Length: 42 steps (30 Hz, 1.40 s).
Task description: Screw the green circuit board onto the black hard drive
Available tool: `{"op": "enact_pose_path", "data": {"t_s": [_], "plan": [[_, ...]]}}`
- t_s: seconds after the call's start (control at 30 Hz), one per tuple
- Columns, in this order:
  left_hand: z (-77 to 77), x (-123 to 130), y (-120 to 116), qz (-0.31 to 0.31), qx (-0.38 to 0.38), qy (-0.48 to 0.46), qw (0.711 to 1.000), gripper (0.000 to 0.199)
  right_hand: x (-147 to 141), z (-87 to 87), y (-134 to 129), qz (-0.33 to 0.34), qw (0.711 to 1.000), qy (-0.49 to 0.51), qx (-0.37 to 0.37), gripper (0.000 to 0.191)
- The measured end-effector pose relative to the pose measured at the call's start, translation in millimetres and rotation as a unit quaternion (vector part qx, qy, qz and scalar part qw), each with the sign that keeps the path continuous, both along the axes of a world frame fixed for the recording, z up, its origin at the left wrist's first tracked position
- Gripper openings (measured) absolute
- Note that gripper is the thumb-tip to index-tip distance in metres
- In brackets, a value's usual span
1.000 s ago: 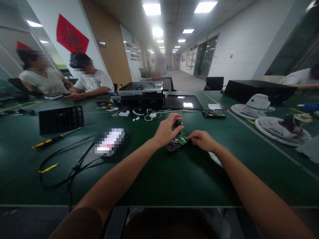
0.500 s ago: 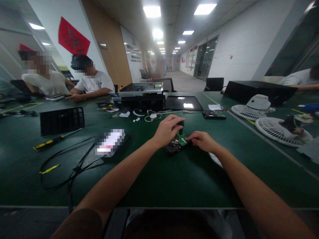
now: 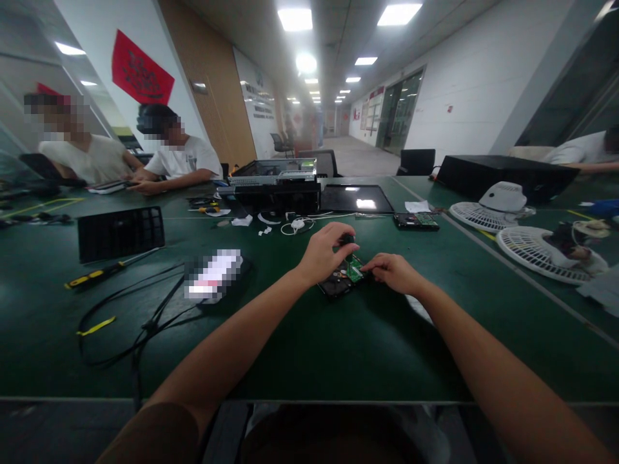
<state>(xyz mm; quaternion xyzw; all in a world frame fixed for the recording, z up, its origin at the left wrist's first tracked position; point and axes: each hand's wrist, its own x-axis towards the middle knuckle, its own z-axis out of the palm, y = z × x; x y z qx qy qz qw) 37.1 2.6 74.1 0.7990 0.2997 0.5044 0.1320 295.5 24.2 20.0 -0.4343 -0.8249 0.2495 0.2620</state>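
Observation:
A hard drive (image 3: 333, 286) with a green circuit board (image 3: 356, 272) lies on the table in front of me. Above it, my left hand (image 3: 325, 251) pinches the dark handle of a screwdriver (image 3: 347, 239) between thumb and fingers. The screwdriver stands roughly upright, its lower end over the board; the exact spot its tip meets is too small to make out. At the drive's right edge is my right hand (image 3: 391, 273), fingers curled, with the index fingertip on the board's edge and the thumb tucked close below.
A second hard drive (image 3: 416, 222) lies farther back. Left are a phone (image 3: 213, 276), black cables (image 3: 145, 328), a yellow-black screwdriver (image 3: 97, 276) and a dark panel (image 3: 120, 234). White fan parts (image 3: 483, 212) stand right; an opened computer case (image 3: 275, 187) sits behind. Two people sit at far left.
My left fingers have shifted on the screwdriver handle; the thumb is now extended farther right and the handle shows lower between the fingers. My right hand and the hard drive stay in place.

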Motion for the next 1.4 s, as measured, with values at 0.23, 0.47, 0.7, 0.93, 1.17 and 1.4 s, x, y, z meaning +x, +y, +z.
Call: {"op": "enact_pose_path", "data": {"t_s": [0.23, 0.47, 0.7, 0.93, 1.17, 1.4], "plan": [[4.8, 0, -4, -0.003, 0.044, 0.030, 0.999, 0.032, 1, -4.0, 3, 0.002, 1.000, 0.013, -0.004, 0.034], [10.8, -7, 0, 0.045, 0.070, 0.096, 0.992, 0.031, 0, -4.2, 3, -0.006, 1.000, 0.014, -0.007, 0.034], [3.5, -4, 4, 0.011, 0.024, 0.050, 0.998, 0.031, -1, 2.1, 1, -0.002, 1.000, -0.018, 0.021, 0.035], [5.5, -4, 4, -0.015, -0.033, -0.038, 0.999, 0.026, 0, 3.9, 1, 0.005, 0.997, -0.054, 0.060, 0.035], [2.6, -4, 4, -0.026, -0.060, -0.028, 0.997, 0.030, 1, -2.0, 2, 0.008, 0.997, -0.035, 0.070, 0.027], [0.9, -6, 8, 0.006, 0.013, 0.025, 1.000, 0.018, 6, -1.9, 6, 0.030, 0.997, -0.037, 0.054, 0.027]]}}
